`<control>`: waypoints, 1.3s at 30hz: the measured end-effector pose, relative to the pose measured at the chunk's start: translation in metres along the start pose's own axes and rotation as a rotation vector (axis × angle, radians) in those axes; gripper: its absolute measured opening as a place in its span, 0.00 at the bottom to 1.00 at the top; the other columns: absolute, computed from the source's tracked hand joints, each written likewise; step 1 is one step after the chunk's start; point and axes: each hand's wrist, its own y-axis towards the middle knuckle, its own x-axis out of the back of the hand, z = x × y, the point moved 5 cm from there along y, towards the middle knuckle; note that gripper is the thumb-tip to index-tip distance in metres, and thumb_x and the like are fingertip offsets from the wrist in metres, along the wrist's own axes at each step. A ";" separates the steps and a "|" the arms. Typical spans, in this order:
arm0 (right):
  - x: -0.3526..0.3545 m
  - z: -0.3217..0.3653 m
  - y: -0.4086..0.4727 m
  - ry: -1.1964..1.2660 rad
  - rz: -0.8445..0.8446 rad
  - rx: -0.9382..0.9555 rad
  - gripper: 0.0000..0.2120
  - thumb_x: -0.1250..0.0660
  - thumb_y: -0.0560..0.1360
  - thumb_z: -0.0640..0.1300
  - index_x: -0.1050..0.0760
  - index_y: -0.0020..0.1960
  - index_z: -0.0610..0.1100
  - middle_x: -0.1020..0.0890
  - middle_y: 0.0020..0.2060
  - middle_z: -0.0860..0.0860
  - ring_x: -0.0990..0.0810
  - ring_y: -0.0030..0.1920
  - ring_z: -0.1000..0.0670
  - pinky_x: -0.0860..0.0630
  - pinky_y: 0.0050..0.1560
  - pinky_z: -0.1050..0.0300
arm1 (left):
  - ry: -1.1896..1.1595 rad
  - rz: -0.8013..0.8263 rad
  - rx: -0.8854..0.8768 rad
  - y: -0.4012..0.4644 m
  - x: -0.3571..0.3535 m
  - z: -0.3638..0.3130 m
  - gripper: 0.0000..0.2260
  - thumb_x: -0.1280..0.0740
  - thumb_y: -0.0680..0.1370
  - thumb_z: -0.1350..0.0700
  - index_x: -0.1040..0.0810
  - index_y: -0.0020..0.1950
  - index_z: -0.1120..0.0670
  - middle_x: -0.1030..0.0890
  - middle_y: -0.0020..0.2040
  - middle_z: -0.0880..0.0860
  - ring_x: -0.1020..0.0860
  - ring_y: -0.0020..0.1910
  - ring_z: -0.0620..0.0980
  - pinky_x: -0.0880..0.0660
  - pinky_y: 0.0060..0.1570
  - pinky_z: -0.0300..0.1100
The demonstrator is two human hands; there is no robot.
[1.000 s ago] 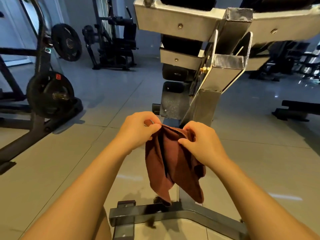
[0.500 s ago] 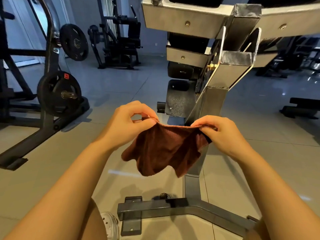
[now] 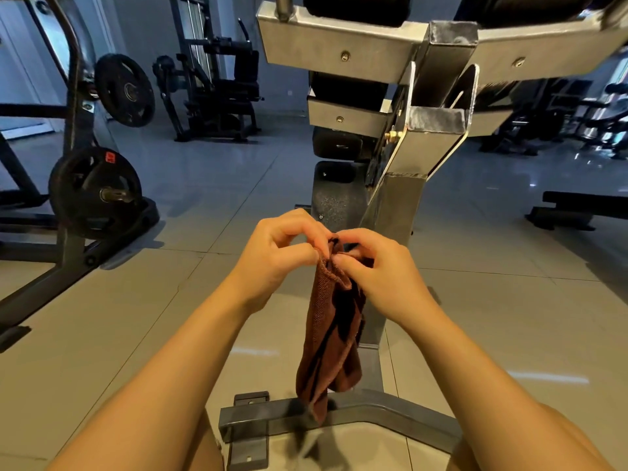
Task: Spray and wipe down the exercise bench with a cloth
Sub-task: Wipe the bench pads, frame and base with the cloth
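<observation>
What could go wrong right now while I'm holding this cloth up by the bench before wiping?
The brown cloth hangs long from a pinch by the left hand and right hand at its top edge only, so it could slip to the floor. Its bottom end dangles near the bench's base bar and may drag on it. The frame's sharp-looking steel corners sit close above, so lifting quickly might knock a hand.

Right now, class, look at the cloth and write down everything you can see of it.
The cloth is reddish-brown, with a soft, towel-like weave and a stitched edge near the top. It is gathered into a narrow, folded bundle that hangs straight down in front of the bench's metal post. Both hands pinch its top: the left hand and the right hand meet there. Its lower end dangles just above the bench's floor bar; whether it touches the bar cannot be told.
</observation>
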 end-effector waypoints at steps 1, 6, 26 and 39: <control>-0.002 -0.001 -0.001 0.034 0.003 -0.026 0.13 0.30 0.75 0.43 0.24 0.57 0.56 0.16 0.39 0.51 0.18 0.43 0.54 0.22 0.53 0.51 | 0.025 -0.004 -0.007 0.000 0.000 0.001 0.05 0.34 0.63 0.52 0.19 0.31 0.44 0.22 0.40 0.45 0.23 0.49 0.50 0.24 0.51 0.42; -0.010 -0.002 -0.006 0.179 0.018 -0.056 0.14 0.28 0.74 0.42 0.25 0.53 0.58 0.17 0.37 0.46 0.17 0.41 0.48 0.20 0.50 0.49 | 0.073 -0.003 -0.040 -0.001 0.002 0.001 0.06 0.35 0.64 0.52 0.19 0.32 0.41 0.22 0.41 0.44 0.22 0.49 0.46 0.25 0.49 0.37; 0.016 -0.008 -0.006 -0.122 0.088 0.049 0.06 0.30 0.76 0.43 0.26 0.44 0.51 0.22 0.40 0.55 0.24 0.41 0.56 0.28 0.37 0.66 | 1.164 0.385 0.157 -0.033 0.031 0.023 0.12 0.30 0.73 0.40 0.28 0.48 0.43 0.28 0.48 0.41 0.26 0.49 0.45 0.26 0.49 0.44; 0.030 -0.011 -0.008 0.419 0.184 -0.079 0.10 0.37 0.76 0.28 0.25 0.44 0.41 0.25 0.31 0.45 0.30 0.26 0.51 0.34 0.23 0.61 | 1.075 0.071 -0.229 -0.027 0.023 0.002 0.04 0.33 0.75 0.56 0.19 0.46 0.48 0.21 0.42 0.48 0.22 0.36 0.52 0.28 0.30 0.41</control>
